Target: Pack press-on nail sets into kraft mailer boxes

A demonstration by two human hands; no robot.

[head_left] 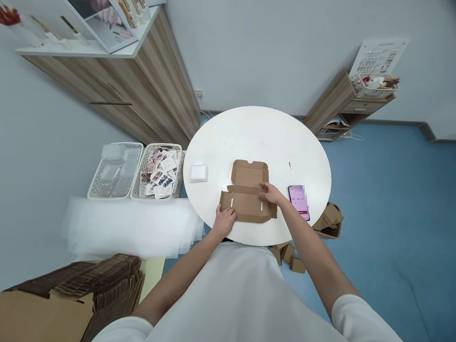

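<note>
An unfolded brown cardboard box lies on the round white table, its lid panel pointing away from me and its side flaps partly raised. Two short white strips show on the nearer panel. My left hand grips the near left corner, fingers bent over the edge. At the right side, my right hand has thumb and fingers closed around the flap by the crease between the panels. Left of the cardboard sits a small stack of white square sheets.
A phone showing a timer lies right of the cardboard. Left of the table are a basket of printed cards, a basket of clear packs, translucent sheets and stacked flat cardboard. Folded boxes lie on the floor.
</note>
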